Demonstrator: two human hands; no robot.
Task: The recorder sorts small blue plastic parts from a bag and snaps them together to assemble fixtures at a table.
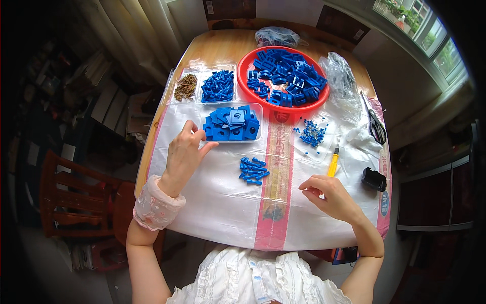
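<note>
The loose heap of small blue plastic pegs (313, 134) near the far right of the white plastic sheet (223, 202) covering the wooden tabletop (223, 45) could scatter if a sleeve or wrist brushed it, and the same goes for the little pile of blue plastic clips (253, 171) lying between the hands. The left hand (185, 152) has fingers loosely apart, fingertips just at the edge of the clear tray of flat blue square plates (233, 123), holding nothing I can make out. The right hand (329, 195) rests on the sheet with fingers curled together, just beside the yellow-handled tool (332, 163); whether it pinches a small part I cannot tell.
</note>
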